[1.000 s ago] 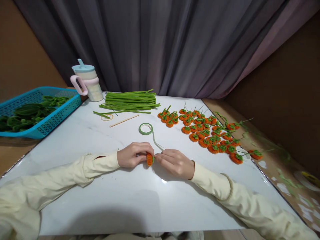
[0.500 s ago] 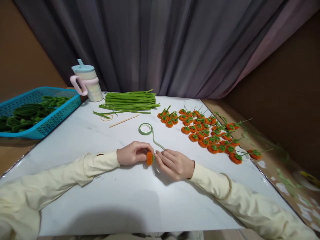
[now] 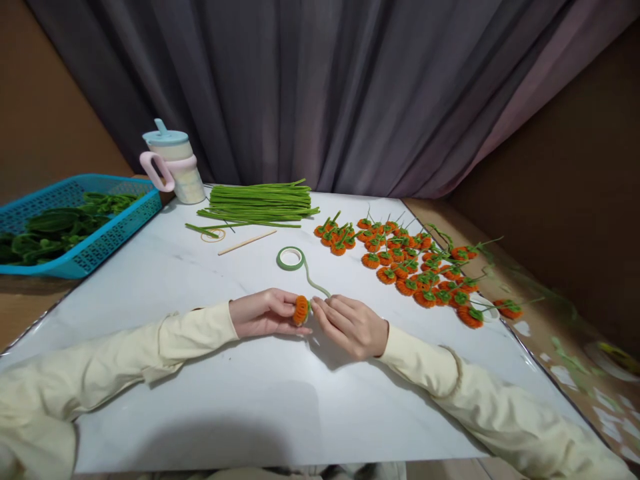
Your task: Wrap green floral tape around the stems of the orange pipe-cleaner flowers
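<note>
My left hand (image 3: 263, 313) holds a small orange pumpkin of fuzzy pipe cleaner (image 3: 301, 311) between thumb and fingers, its green top turned to the right. Close beside it, my right hand (image 3: 353, 327) pinches the loose end of a green tape strip (image 3: 316, 285) near the pumpkin's green top. The strip runs back to a roll of green tape (image 3: 291, 259) lying flat on the white table (image 3: 240, 400). The fingertips of my right hand partly hide where strip and pumpkin meet.
Several finished-looking orange pumpkins (image 3: 425, 298) with green stems lie at the right. Green pipe cleaners (image 3: 260, 203) are stacked at the back, near a wooden stick (image 3: 247, 243). A lidded tumbler (image 3: 188, 181) and a blue basket (image 3: 95, 257) of green leaf pieces stand at the left.
My left hand has turned the pumpkin and shifted its grip, with its lower fingers now stretched beneath it. My right hand stays nearly in place on the tape.
</note>
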Action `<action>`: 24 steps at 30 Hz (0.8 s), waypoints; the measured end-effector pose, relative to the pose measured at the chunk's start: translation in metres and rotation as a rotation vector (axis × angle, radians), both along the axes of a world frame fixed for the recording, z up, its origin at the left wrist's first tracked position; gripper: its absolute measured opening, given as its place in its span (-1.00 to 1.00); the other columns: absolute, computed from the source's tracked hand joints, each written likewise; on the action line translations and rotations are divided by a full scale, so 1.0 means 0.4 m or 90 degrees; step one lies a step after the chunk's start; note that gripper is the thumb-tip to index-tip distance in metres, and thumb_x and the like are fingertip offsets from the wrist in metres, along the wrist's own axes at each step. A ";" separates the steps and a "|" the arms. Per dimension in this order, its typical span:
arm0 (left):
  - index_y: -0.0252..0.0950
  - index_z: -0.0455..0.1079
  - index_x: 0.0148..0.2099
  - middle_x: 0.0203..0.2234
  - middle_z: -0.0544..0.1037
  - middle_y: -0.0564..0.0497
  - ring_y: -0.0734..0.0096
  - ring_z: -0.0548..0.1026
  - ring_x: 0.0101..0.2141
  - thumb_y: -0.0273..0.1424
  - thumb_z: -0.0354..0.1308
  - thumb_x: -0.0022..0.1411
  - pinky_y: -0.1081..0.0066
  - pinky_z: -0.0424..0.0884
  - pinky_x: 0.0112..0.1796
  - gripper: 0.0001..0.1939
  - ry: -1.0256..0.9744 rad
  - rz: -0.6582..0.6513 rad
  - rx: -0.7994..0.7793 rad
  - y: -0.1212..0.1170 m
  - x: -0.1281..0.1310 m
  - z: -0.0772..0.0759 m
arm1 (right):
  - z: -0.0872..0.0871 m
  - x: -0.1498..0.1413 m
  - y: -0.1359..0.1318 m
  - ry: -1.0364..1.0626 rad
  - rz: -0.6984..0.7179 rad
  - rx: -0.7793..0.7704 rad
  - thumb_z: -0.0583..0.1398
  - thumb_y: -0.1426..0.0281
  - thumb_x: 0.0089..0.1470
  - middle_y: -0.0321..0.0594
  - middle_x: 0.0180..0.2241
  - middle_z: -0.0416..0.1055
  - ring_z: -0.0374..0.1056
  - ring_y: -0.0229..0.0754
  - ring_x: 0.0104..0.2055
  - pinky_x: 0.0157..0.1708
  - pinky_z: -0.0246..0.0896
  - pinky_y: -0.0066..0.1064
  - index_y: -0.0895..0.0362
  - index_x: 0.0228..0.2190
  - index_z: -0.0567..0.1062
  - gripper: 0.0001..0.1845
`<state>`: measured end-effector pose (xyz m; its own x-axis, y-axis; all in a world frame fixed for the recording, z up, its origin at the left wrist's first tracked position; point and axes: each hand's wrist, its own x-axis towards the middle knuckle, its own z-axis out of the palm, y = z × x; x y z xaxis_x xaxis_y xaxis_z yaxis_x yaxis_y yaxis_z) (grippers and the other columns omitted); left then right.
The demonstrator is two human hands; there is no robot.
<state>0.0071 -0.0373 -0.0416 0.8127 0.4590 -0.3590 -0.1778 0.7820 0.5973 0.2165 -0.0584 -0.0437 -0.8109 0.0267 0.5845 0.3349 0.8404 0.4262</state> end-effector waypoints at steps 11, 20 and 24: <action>-0.57 0.41 -0.25 -0.44 0.48 -0.11 0.44 0.48 -0.39 -0.55 0.19 0.04 0.40 0.43 -0.15 -0.82 0.102 -0.009 0.011 0.023 -0.011 0.018 | -0.034 -0.004 0.011 0.175 0.026 -0.352 -0.01 0.55 0.17 -0.08 -0.47 0.46 0.31 -0.25 -0.47 -0.47 0.26 -0.44 0.27 -0.26 0.39 -0.81; -0.36 0.33 -0.17 -0.32 0.47 -0.06 0.36 0.47 -0.27 -0.44 0.13 0.03 0.26 0.40 -0.13 -0.74 0.191 -0.008 0.189 0.046 -0.024 0.031 | -0.007 -0.016 0.011 0.350 -0.057 -0.944 0.18 0.29 0.04 -0.19 -0.59 0.47 0.28 -0.35 -0.61 -0.54 0.22 -0.54 0.24 -0.48 0.53 -0.74; -0.31 0.30 -0.10 -0.20 0.39 -0.08 0.32 0.41 -0.15 -0.51 0.11 0.06 0.29 0.35 -0.10 -0.70 0.152 -0.077 0.633 0.047 -0.033 0.046 | -0.003 -0.021 0.016 0.398 -0.021 -1.152 0.26 0.24 -0.08 -0.14 -0.53 0.50 0.28 -0.34 -0.60 -0.54 0.22 -0.49 0.25 -0.52 0.51 -0.72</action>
